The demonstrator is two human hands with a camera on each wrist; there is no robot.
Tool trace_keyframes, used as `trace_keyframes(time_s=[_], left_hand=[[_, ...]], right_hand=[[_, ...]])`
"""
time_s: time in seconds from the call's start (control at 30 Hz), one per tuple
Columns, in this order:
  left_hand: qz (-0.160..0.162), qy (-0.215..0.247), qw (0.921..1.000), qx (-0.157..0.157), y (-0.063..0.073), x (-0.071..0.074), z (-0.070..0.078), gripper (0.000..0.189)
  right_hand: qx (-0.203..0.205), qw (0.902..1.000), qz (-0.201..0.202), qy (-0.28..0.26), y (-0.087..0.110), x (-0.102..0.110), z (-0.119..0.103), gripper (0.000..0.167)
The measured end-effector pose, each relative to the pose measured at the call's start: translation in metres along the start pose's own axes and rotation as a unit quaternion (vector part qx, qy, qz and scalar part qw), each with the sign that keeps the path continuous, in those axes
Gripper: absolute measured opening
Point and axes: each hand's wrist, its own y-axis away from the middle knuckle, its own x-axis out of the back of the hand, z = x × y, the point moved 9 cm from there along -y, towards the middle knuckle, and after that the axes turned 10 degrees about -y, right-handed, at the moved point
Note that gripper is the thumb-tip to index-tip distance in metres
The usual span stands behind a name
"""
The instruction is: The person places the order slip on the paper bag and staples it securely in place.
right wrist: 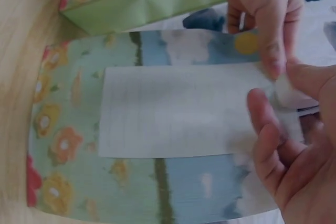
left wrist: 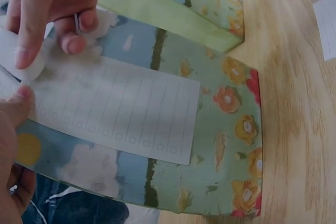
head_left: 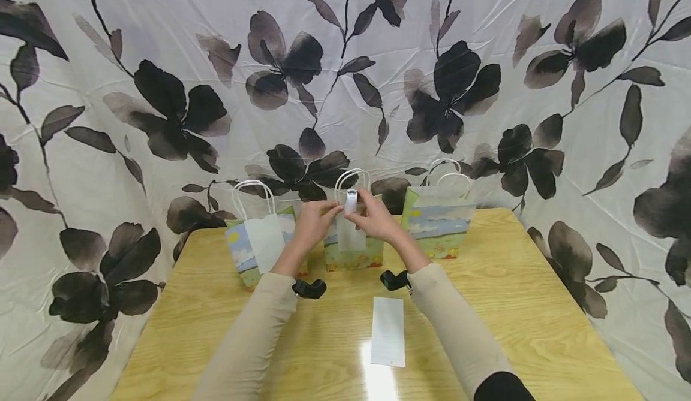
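Observation:
A small white stapler (head_left: 351,200) sits across the top edge of the middle paper bag (head_left: 353,263), over the upper end of a lined white sheet (left wrist: 121,103). My right hand (head_left: 375,215) holds it, thumb on its white top (right wrist: 291,95). Beside it my left hand (head_left: 315,221) pinches the bag's top edge with the sheet; its thumb (right wrist: 273,61) lies at the sheet's upper corner. The sheet hangs flat against the bag's painted front of sky, clouds and flowers. White cord handles (head_left: 353,179) rise behind the hands.
To the left stands a similar bag (head_left: 237,251) with a white sheet (head_left: 264,242) on its front. Another bag (head_left: 439,227) stands at the right, its front bare. A loose white sheet (head_left: 387,332) lies on the wooden table (head_left: 486,329). A flowered cloth (head_left: 378,59) hangs behind.

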Motion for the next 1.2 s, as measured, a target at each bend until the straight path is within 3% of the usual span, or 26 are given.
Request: trace_keyframes(time_s=[0.13,0.5,0.67,0.9,1.2], left_hand=[[0.013,0.0,0.9999,-0.007,-0.0008,0.0033,0.0015,0.022],[0.018,0.002,0.9998,-0.01,-0.0018,0.0079,0.0033,0.022],[0.003,-0.005,0.9998,-0.016,-0.0012,0.0057,0.0028,0.021],[0.011,-0.012,0.9998,-0.013,-0.0047,0.01,0.0036,0.022],[-0.009,-0.008,0.9999,-0.003,0.0014,0.0008,0.0024,0.022]], right_hand=[[0.011,0.9999,-0.005,-0.001,-0.0022,0.0003,-0.0021,0.044],[-0.006,0.9993,-0.037,0.009,-0.007,-0.0026,-0.005,0.04],[-0.023,0.9982,-0.052,0.016,-0.0073,-0.0049,-0.0005,0.042],[0.005,0.9987,-0.047,0.019,-0.0097,-0.0021,-0.0003,0.041],[0.003,0.9982,-0.06,-0.001,-0.002,-0.0045,0.0043,0.039]])
